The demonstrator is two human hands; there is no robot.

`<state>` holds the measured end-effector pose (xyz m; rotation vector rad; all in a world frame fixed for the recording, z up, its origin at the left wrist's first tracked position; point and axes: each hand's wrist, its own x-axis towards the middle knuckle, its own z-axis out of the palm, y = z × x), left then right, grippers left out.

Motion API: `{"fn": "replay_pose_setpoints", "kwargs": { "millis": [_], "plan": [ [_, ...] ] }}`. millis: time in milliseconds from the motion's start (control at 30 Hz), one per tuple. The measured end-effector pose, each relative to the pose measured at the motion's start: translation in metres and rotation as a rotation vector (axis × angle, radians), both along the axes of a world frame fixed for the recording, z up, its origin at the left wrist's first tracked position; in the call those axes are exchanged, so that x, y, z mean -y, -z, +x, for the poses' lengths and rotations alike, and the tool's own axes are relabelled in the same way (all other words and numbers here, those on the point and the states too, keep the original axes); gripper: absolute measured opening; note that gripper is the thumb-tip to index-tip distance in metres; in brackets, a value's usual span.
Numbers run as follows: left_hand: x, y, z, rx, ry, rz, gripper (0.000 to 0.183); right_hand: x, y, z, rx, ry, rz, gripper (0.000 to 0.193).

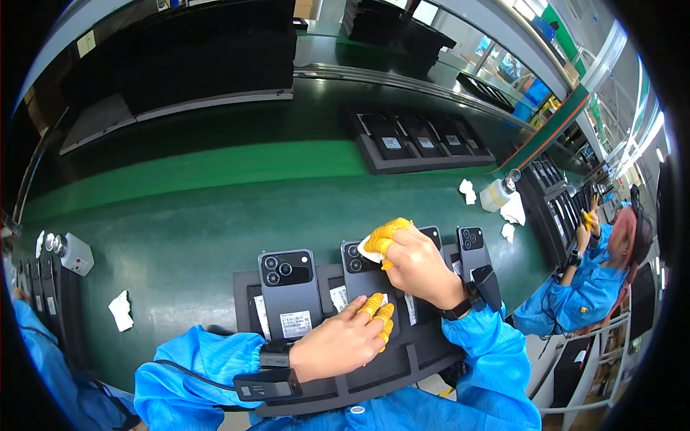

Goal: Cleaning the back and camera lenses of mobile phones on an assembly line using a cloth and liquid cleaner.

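Observation:
My right hand (pixel 420 262) pinches a folded white wiping cloth (pixel 368 251) against the camera end of a dark grey smartphone (pixel 359 283). Yellow finger cots cover several of its fingers. Lower on the same phone, my left hand (pixel 338 343) grips it, also with yellow finger cots; its thumb is partly hidden. This phone lies back side up in a black foam tray (pixel 246 285) close to my body. To its left lies another smartphone (pixel 289 291) with a white label. A third smartphone (pixel 471 248) is at the tray's right, and one more is mostly behind my right hand.
Across the green bench, a second black tray (pixel 374 161) holds several dark devices. White bottles stand at the right (pixel 496 195) and left (pixel 77 255). Crumpled white wipes (pixel 121 312) lie about. A co-worker in blue (pixel 586 287) sits at the right, beside more trays; another blue sleeve (pixel 43 345) shows at the left.

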<state>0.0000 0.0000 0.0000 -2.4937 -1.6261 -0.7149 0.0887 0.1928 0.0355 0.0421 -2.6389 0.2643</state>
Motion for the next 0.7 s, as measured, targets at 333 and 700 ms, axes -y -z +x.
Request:
{"fn": "replay_pose_setpoints", "kwargs": {
  "millis": [333, 700],
  "plan": [
    [0.001, -0.003, -0.001, 0.001, 0.026, 0.014, 0.022, 0.030, -0.001, -0.014, -0.023, -0.059, 0.112, 0.034],
    [0.003, -0.002, -0.001, -0.015, 0.011, 0.001, 0.030, 0.003, -0.019, 0.006, -0.043, 0.195, 0.098, 0.027]
  ]
}}
